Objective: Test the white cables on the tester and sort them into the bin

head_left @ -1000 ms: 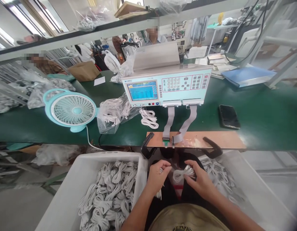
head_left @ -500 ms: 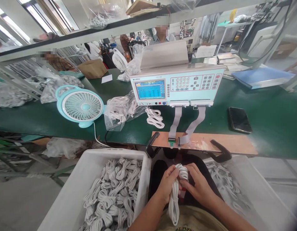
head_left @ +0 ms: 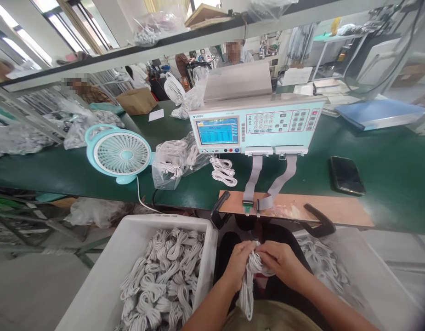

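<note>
A coiled bundle of white cable (head_left: 247,294) hangs over my lap, its long loops pointing down toward me. My left hand (head_left: 239,263) is closed around its upper part. My right hand (head_left: 279,257) pinches at the top of the same bundle, close against the left fingers. What exactly the fingertips press on is partly hidden. Just beyond the hands, two grey ribbon cables (head_left: 274,184) run from the blue-white tester (head_left: 257,126) down to small connectors (head_left: 248,208) on a wooden board (head_left: 346,209).
To my left stands a white bin (head_left: 105,257) with many cable bundles (head_left: 157,294); another bin (head_left: 377,276) is at my right. On the green table (head_left: 388,184) are a fan (head_left: 126,154), bagged cables (head_left: 169,163), a loose coil (head_left: 223,171) and a phone (head_left: 346,174). Black clamps (head_left: 319,220) grip the board.
My right hand has shifted to the bundle's top, its fingers now close to my left. The bundle's upper coils have turned and hang lower. The tester's screen display has changed.
</note>
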The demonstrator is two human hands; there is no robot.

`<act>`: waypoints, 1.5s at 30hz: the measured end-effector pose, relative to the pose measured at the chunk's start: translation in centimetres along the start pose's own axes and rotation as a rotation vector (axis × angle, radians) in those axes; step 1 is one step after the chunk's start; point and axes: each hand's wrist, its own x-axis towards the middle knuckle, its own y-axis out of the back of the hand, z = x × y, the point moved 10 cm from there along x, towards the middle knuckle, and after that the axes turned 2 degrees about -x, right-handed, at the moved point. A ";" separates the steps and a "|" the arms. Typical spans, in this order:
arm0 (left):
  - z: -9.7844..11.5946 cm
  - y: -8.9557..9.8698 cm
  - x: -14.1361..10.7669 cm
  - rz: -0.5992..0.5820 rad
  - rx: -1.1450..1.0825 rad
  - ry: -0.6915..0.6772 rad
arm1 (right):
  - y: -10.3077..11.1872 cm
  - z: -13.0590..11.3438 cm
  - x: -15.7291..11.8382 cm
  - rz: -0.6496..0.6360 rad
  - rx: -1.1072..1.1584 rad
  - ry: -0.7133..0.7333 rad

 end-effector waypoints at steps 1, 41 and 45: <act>0.6 -0.4 0.1 -0.040 0.041 -0.048 | 0.1 -0.3 0.1 0.009 -0.023 0.027; 8.0 0.0 4.7 0.034 0.523 -0.398 | -0.8 9.4 3.0 0.431 0.915 -0.569; 7.1 0.5 4.9 0.107 0.391 -0.377 | -0.7 9.1 3.2 0.422 0.889 -0.559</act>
